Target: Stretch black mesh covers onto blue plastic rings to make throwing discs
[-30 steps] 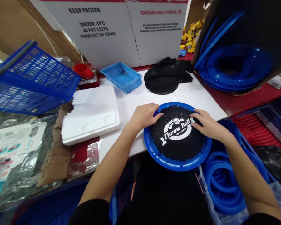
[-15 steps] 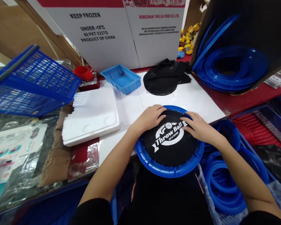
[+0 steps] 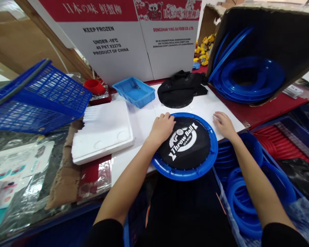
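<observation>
A round blue-rimmed throw-ball disc (image 3: 187,173) with black mesh and white "Throw Ball" print rests over the table's front edge. My left hand (image 3: 162,127) is closed over its upper left rim, fingertips on the mesh. Apart from the disc, on its right, my right hand (image 3: 224,126) hovers over the white tabletop, fingers loosely bent and slightly apart, holding nothing. Beyond the disc lies a pile of black mesh pieces (image 3: 179,90), beside a shallow light-blue tray (image 3: 137,95).
Blue rings (image 3: 237,195) fill a crate at lower right. More rings (image 3: 257,92) lie in a dark-lined carton. A white foam slab (image 3: 103,132) and a blue basket (image 3: 48,96) stand at left. A white carton (image 3: 113,58) closes off the back.
My right hand has left the disc's rim and moved right. The disc has turned slightly counterclockwise, while my left hand stays on its rim. The view has tilted up a little.
</observation>
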Tool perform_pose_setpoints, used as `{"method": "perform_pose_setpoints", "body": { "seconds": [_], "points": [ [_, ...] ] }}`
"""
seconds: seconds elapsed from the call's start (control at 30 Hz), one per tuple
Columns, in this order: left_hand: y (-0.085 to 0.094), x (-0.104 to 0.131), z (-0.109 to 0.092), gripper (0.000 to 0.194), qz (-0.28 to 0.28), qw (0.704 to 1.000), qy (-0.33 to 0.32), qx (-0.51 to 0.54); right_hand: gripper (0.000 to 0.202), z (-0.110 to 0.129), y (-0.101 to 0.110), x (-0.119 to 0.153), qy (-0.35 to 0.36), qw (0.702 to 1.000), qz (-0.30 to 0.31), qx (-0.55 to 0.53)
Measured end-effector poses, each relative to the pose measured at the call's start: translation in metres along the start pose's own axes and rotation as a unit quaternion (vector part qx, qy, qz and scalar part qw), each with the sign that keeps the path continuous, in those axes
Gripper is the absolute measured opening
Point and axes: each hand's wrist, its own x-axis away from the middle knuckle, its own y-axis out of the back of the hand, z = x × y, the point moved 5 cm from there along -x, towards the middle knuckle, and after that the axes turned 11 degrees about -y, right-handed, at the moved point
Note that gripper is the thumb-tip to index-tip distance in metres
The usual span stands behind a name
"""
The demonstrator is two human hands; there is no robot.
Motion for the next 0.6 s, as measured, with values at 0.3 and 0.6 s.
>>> {"method": "perform_pose_setpoints", "body": {
  "seconds": [0.3, 0.6],
  "points": [
    [0.004, 0.027, -0.068, 0.071, 0.077, 0.980, -0.110, 0.147, 0.031, -0.014, -0.008, 0.009, -0.002, 0.998, -0.064, 0.023],
    [-0.001, 0.028, -0.076, 0.062, 0.075, 0.974, -0.074, 0.199, 0.042, -0.019, 0.004, -0.043, -0.024, 0.995, -0.009, -0.095]
  ]
}}
